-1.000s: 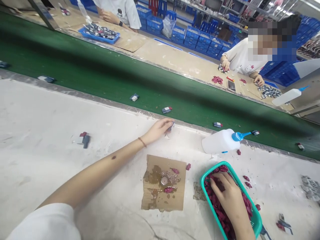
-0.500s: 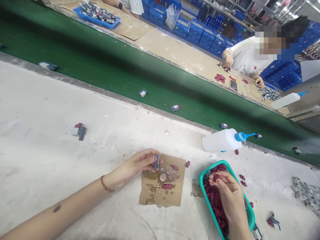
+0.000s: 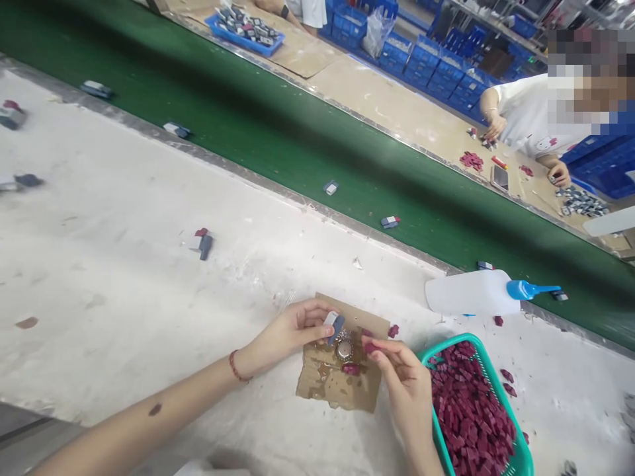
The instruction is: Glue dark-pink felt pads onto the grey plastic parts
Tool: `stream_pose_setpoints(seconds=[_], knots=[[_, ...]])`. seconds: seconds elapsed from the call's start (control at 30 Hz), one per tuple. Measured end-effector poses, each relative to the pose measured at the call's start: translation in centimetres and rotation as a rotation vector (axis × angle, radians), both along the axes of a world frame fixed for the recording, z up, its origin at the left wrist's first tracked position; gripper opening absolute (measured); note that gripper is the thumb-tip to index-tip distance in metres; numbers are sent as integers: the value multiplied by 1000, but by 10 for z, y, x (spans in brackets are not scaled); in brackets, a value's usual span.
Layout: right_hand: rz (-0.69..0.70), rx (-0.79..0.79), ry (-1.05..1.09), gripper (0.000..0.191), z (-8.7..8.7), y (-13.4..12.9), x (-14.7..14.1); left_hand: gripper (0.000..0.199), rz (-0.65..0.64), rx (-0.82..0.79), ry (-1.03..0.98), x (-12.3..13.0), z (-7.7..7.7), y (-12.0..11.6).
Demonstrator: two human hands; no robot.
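Note:
In my left hand is a small blue-grey and white plastic piece, pinched between thumb and fingers above the cardboard. My right hand pinches a small maroon piece near the cardboard's right side. Under both hands lies the brown cardboard square, wet with a clear liquid. On it sit a round metal cap and a maroon piece; another maroon piece is partly hidden behind my right fingertips. Right of my right hand stands a green basket full of maroon pieces.
A white squeeze bottle with a blue nozzle lies beyond the basket. Past it runs a green conveyor belt carrying several assembled pieces. Across the belt a co-worker handles small pieces, near a blue tray. Another assembled piece rests on my table.
My right hand has moved left from the basket to the cardboard with the maroon piece. My left hand has turned the blue-grey and white piece. The camera view has shifted.

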State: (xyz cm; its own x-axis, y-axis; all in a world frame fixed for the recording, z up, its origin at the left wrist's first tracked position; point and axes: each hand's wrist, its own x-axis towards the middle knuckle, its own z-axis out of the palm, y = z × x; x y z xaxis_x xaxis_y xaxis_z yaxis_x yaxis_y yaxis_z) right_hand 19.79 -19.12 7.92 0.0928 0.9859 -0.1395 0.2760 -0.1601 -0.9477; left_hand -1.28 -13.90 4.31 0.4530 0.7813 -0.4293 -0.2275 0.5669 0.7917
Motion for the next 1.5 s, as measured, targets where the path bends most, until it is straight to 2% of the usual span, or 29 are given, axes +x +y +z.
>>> stream_pose_setpoints(seconds=[0.13,0.23,0.33,0.57,0.63,0.73,0.9,1.07,1.3,1.5], knots=[[175,228,-307,14,-12,-1,-4,36,6,21,11,0,-3,-3],[304,355,-416,17,-19,-3,-3,34,21,55,-1,1,-5,-5],[366,466,-519,22,-25,-4,-3,34,46,86,-28,2,-5,-6],[460,430,-701,26,-26,-10,-1,38,-2,96,-38,5,-7,-9],[466,417,-688,25,-24,-9,-1,36,7,105,-26,5,-8,-10],[429,363,-549,22,-18,-4,0,34,14,119,3,6,-7,-11],[198,196,-277,13,-9,5,6,31,-14,151,37,6,-4,-13],[81,224,-108,7,-11,7,5,30,-57,196,50,6,-6,-17],[122,327,-148,11,-9,5,-5,38,-105,52,-113,6,-9,-20],[194,425,-228,15,-5,8,-12,38,-101,26,-156,6,-7,-19]])
